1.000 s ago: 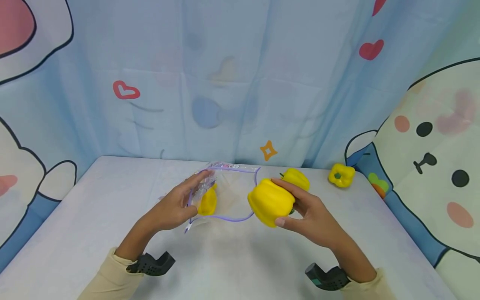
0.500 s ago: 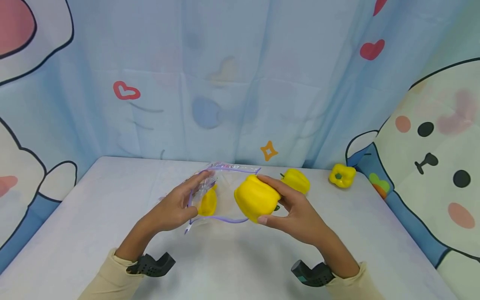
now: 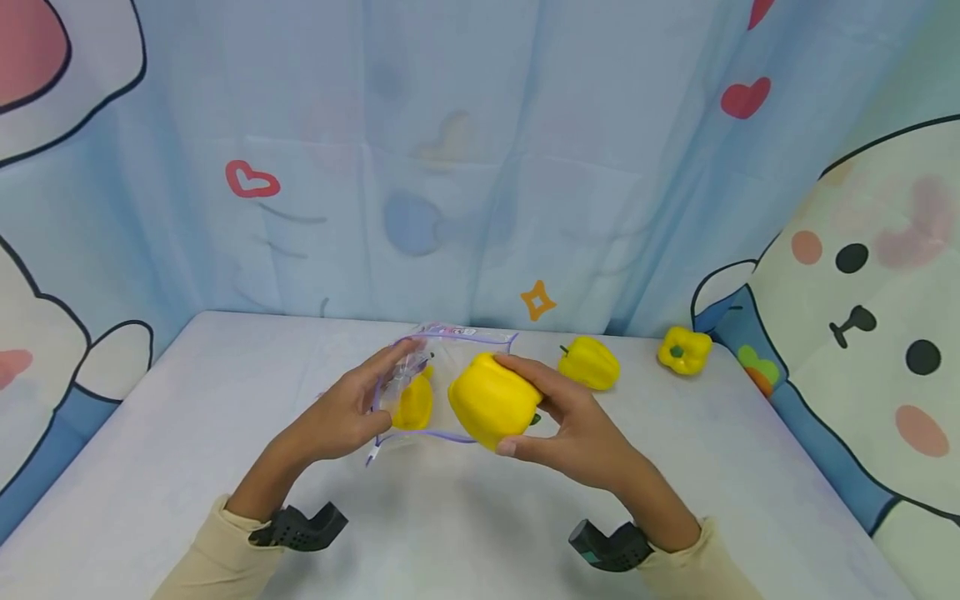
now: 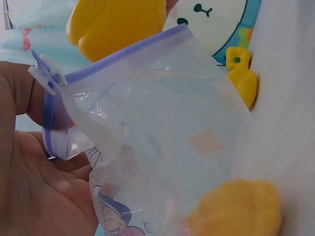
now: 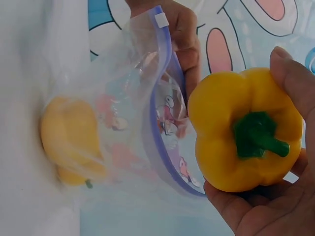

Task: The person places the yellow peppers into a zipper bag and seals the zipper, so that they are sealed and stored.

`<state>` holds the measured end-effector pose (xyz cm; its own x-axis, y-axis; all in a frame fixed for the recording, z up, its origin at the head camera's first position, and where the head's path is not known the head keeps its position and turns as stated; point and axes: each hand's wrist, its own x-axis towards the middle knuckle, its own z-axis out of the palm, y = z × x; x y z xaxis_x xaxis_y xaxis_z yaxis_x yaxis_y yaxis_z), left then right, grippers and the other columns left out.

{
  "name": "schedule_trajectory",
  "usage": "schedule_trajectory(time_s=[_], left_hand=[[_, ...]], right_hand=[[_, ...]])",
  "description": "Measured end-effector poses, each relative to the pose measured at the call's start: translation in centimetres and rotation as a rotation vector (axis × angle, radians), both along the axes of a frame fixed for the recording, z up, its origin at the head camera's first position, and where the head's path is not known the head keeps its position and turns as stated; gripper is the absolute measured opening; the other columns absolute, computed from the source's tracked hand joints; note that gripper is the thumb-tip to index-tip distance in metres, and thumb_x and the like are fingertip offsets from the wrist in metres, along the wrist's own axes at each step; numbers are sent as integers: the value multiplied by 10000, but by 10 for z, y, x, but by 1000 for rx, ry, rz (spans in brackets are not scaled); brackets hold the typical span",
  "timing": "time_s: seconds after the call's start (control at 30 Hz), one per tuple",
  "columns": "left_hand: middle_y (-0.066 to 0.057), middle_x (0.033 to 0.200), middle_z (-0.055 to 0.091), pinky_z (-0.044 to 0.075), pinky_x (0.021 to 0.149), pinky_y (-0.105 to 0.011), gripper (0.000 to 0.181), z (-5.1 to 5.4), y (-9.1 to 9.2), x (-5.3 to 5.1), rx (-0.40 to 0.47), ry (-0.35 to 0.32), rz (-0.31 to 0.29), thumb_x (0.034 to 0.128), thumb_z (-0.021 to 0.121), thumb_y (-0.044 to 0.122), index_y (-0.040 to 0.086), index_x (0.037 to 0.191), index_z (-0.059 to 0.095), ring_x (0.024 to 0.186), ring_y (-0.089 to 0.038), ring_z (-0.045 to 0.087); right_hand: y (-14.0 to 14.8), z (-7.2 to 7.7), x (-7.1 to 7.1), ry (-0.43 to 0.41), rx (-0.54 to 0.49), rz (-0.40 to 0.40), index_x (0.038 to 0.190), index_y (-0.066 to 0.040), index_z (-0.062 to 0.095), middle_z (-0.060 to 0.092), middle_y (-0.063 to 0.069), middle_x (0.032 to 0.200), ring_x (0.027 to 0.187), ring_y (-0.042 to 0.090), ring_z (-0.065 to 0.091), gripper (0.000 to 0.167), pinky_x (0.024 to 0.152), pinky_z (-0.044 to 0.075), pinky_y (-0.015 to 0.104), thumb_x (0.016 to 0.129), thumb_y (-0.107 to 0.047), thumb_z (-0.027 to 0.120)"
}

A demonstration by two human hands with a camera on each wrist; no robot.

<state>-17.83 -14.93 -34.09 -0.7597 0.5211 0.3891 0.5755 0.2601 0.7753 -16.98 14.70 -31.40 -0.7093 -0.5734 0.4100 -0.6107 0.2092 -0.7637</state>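
In the head view my right hand grips a yellow bell pepper between thumb and fingers, in front of the mouth of a clear zip bag. The right wrist view shows that pepper's green stem facing my palm. My left hand holds the bag by its purple-edged rim, a white slider close to the fingers. The mouth gapes toward the right hand. Another yellow pepper lies inside, near the bag's bottom; in the head view the left hand and the plastic partly cover it.
Two more yellow bell peppers stand on the white table: one pepper just beyond my right hand, the other pepper near the back right corner. A light blue cartoon curtain hangs right behind the table's rear edge.
My right hand has carried its pepper leftward, so it now overlaps the bag's mouth in the head view. The left hand and the bag have hardly moved.
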Motion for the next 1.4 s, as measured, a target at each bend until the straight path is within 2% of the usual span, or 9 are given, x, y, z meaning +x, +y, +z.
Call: schedule_trajectory(time_s=[0.23, 0.47, 0.63, 0.87, 1.0, 1.2, 1.4], left_hand=[[-69, 1584, 235, 326, 1091, -420, 813, -1, 0, 0, 7, -20, -17, 774, 467, -77, 55, 1542, 233, 1426, -250, 241], [-98, 1590, 208, 390, 1045, -383, 820, 2, -3, 0, 38, -58, -33, 776, 449, -109, 26, 1543, 194, 1407, -267, 265], [-86, 1594, 201, 384, 1054, -390, 824, 1, -1, 1, 13, -47, -29, 773, 452, -100, 43, 1546, 204, 1409, -271, 261], [-71, 1583, 244, 195, 1145, -510, 809, 0, 3, 2, -43, 10, -2, 761, 479, -71, 36, 1531, 257, 1451, -243, 180], [-67, 1580, 253, 117, 1160, -519, 806, 0, 3, 3, -51, 15, 7, 764, 485, -63, 37, 1531, 258, 1460, -235, 149], [-80, 1583, 243, 212, 1140, -466, 808, 0, 1, 3, -48, 29, -12, 771, 485, -83, 31, 1533, 243, 1454, -238, 171], [-67, 1591, 219, 241, 1130, -435, 814, -1, 1, 2, -37, 18, -14, 772, 494, -86, 44, 1536, 244, 1456, -229, 161]], right_hand=[[-10, -9, -4, -25, 28, 17, 1472, -212, 427, 466, -1, 1421, 1135, 210, 537, 764, 970, 482, 341, 804, -126, 788], [-11, -14, -7, -53, 146, -32, 1478, -245, 412, 461, -35, 1430, 1158, 157, 523, 776, 994, 458, 321, 802, -260, 795], [-10, -15, -6, -51, 185, -50, 1479, -229, 404, 452, -28, 1437, 1161, 152, 522, 766, 992, 459, 342, 816, -293, 781], [-13, -18, -3, -29, 171, -75, 1456, -242, 413, 425, -39, 1436, 1150, 159, 502, 710, 959, 485, 323, 839, -292, 760], [-17, -21, -2, -6, 136, -62, 1437, -238, 437, 446, -55, 1420, 1129, 156, 513, 691, 941, 496, 315, 832, -258, 770], [-25, -25, 0, 67, 145, -12, 1440, -209, 442, 448, -47, 1437, 1131, 152, 514, 701, 909, 509, 316, 825, -271, 773], [-26, -26, -1, 3, 180, -72, 1434, -216, 446, 466, -66, 1412, 1080, 137, 521, 684, 890, 514, 313, 833, -280, 768]])
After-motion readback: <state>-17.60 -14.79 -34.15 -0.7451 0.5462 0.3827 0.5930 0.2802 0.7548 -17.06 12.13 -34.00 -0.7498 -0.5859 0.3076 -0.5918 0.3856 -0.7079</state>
